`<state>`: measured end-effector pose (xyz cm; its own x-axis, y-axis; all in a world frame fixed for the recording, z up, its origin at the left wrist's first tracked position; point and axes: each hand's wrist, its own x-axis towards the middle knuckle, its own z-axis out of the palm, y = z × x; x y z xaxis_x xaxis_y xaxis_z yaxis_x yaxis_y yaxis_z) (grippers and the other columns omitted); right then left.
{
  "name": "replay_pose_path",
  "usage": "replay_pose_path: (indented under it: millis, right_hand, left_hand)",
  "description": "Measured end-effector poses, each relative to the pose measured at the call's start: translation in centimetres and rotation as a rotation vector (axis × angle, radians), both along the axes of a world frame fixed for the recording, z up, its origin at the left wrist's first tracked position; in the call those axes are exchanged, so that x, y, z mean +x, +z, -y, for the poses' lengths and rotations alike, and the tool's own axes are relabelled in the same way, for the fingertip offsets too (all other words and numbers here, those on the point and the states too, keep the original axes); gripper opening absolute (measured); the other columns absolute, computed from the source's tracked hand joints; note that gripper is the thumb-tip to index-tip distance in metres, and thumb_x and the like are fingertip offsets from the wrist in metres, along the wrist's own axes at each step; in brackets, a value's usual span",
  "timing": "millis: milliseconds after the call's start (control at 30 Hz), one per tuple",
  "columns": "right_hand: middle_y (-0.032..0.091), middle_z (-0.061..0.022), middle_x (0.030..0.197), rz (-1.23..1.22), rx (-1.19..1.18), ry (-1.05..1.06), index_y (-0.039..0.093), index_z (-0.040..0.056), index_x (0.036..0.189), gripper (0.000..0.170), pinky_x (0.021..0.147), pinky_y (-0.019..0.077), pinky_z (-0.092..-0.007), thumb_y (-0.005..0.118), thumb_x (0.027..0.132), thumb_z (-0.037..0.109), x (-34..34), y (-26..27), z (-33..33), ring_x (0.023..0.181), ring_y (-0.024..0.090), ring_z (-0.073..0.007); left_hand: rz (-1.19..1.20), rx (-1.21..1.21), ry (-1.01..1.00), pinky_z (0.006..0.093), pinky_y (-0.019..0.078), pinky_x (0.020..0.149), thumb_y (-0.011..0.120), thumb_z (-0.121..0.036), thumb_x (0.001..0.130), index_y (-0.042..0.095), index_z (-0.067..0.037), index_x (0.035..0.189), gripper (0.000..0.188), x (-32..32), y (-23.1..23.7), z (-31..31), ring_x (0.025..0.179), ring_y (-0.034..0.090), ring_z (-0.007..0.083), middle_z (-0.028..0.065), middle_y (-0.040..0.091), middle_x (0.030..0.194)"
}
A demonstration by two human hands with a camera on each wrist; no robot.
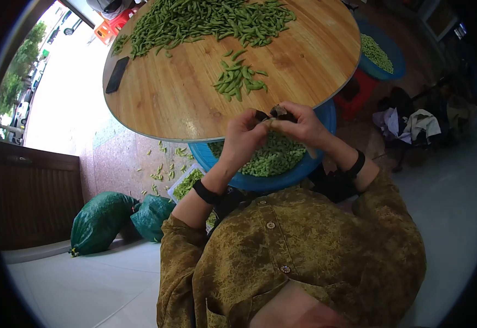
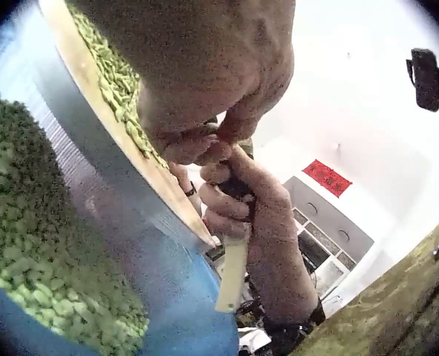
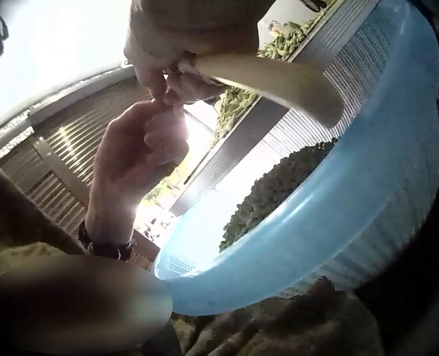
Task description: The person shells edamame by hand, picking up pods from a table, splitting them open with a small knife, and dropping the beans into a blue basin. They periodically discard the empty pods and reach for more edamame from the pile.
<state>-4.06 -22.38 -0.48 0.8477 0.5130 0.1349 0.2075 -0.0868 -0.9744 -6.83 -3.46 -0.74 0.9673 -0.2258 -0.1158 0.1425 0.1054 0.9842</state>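
Observation:
My left hand (image 1: 240,138) and right hand (image 1: 306,127) meet fingertip to fingertip at the table's near edge, above a blue basket (image 1: 260,185) of shelled green beans (image 1: 275,160). Between the fingertips the left hand pinches a small green pod, mostly hidden. Dark coverings sit on some fingers. The right hand's curled fingers grip a tool with a pale, flat handle (image 3: 282,83), which sticks out below the palm; its other end is hidden. Beyond the hands a small group of green soybean pods (image 1: 237,80) lies on the round wooden table (image 1: 162,104).
A large heap of pods (image 1: 195,26) covers the table's far side, with a black phone (image 1: 117,75) at its left edge. A pale tray (image 1: 173,191) of pods and green sacks (image 1: 104,221) stand at left. Another blue basin (image 1: 398,61) of beans stands right, above a red stool (image 1: 359,97).

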Motion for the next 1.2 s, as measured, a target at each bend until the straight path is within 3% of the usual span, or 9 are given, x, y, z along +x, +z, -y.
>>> replay_pose_path:
  millis: [67, 200, 267, 367, 700, 767, 900, 967, 1200]
  right_hand:
    - [0.054, 0.0004, 0.071, -0.384, 0.11, 0.084, 0.058, 0.0024, 0.093, 0.015, 0.047, 0.0373, -0.0215, 0.063, 0.085, 0.014, 0.0, 0.9, 0.2, 0.054, 0.047, -0.0049]
    - [0.053, -0.0001, 0.067, -0.383, 0.095, 0.108, 0.058, 0.0025, 0.091, 0.012, 0.04, 0.0331, -0.0196, 0.061, 0.086, 0.012, -0.2, 0.4, -0.1, 0.048, 0.045, -0.0031]
    - [0.055, -0.0025, 0.068, -0.646, 0.306, 0.047, 0.057, 0.0012, 0.089, 0.01, 0.038, 0.0327, -0.019, 0.059, 0.087, 0.011, -0.2, -0.1, -0.2, 0.048, 0.047, -0.0051]
    - [0.056, -0.0048, 0.07, -0.784, 0.439, -0.008, 0.055, 0.0006, 0.09, 0.011, 0.036, 0.0326, -0.0191, 0.058, 0.087, 0.011, -0.4, -0.5, -0.3, 0.047, 0.048, -0.0065]
    - [0.052, -0.0028, 0.069, -0.82, 0.432, 0.102, 0.053, 0.0022, 0.097, 0.013, 0.037, 0.0318, -0.019, 0.053, 0.091, 0.014, -0.9, 0.5, -0.8, 0.046, 0.043, -0.0053]
    - [0.05, -0.0008, 0.068, -0.48, 0.218, -0.014, 0.053, 0.0033, 0.108, 0.019, 0.038, 0.0315, -0.0188, 0.05, 0.094, 0.016, -0.9, 0.6, -0.4, 0.046, 0.04, -0.0043]
    - [0.049, 0.0005, 0.067, -0.386, 0.231, -0.005, 0.05, 0.0043, 0.12, 0.027, 0.04, 0.0317, -0.0184, 0.047, 0.096, 0.017, -0.9, 0.5, 0.3, 0.047, 0.04, -0.0035]
    - [0.048, 0.0012, 0.067, -0.334, 0.196, 0.18, 0.047, 0.004, 0.127, 0.033, 0.041, 0.0324, -0.0178, 0.046, 0.097, 0.017, -1.3, 1.1, 0.2, 0.048, 0.04, -0.0031]
    - [0.048, 0.0006, 0.07, -0.506, 0.358, 0.229, 0.048, 0.0021, 0.125, 0.03, 0.04, 0.034, -0.017, 0.045, 0.097, 0.013, -1.6, 0.9, -0.1, 0.05, 0.041, -0.003]
  left_hand:
    - [0.043, 0.036, -0.006, 0.0201, 0.0366, 0.047, 0.061, -0.007, 0.086, 0.056, -0.003, 0.091, 0.008, 0.0, 0.4, -0.2, 0.054, 0.05, 0.0058, -0.0015, 0.055, 0.066]
    - [0.108, 0.023, -0.137, 0.0206, 0.0407, 0.053, 0.062, -0.005, 0.085, 0.053, -0.002, 0.1, 0.019, 0.3, 0.2, -0.8, 0.063, 0.054, 0.0067, 0.0003, 0.06, 0.075]
    - [0.064, -0.071, -0.123, 0.0203, 0.0415, 0.055, 0.063, -0.005, 0.084, 0.055, -0.002, 0.102, 0.02, 0.1, 0.8, -1.0, 0.066, 0.055, 0.007, 0.0013, 0.062, 0.079]
    - [0.008, -0.238, -0.083, 0.0198, 0.0425, 0.057, 0.064, -0.003, 0.084, 0.058, -0.003, 0.105, 0.023, 0.0, -0.1, -0.9, 0.07, 0.057, 0.0075, 0.0027, 0.065, 0.085]
    - [0.114, -0.385, 0.105, 0.0187, 0.042, 0.057, 0.06, -0.009, 0.089, 0.061, -0.003, 0.102, 0.014, 0.2, -1.9, 0.6, 0.068, 0.056, 0.0073, 0.0034, 0.064, 0.087]
    - [0.042, -0.425, 0.119, 0.0205, 0.0424, 0.057, 0.06, -0.008, 0.09, 0.061, -0.003, 0.1, 0.012, 0.4, -1.2, 0.1, 0.071, 0.057, 0.0089, 0.0035, 0.063, 0.088]
    - [-0.065, -0.41, 0.094, 0.0208, 0.0408, 0.051, 0.058, -0.01, 0.091, 0.06, -0.004, 0.092, 0.006, -0.2, 0.0, -0.2, 0.066, 0.057, 0.0107, 0.0042, 0.062, 0.081]
    - [-0.068, -0.356, 0.078, 0.0203, 0.0395, 0.049, 0.058, -0.01, 0.091, 0.06, -0.004, 0.091, 0.007, -0.2, -0.1, -0.1, 0.063, 0.056, 0.0105, 0.0042, 0.061, 0.079]
    - [-0.058, -0.302, 0.113, 0.0196, 0.0367, 0.048, 0.059, -0.012, 0.091, 0.061, -0.003, 0.098, 0.011, -0.3, -0.8, 0.3, 0.059, 0.053, 0.0079, 0.0019, 0.06, 0.075]
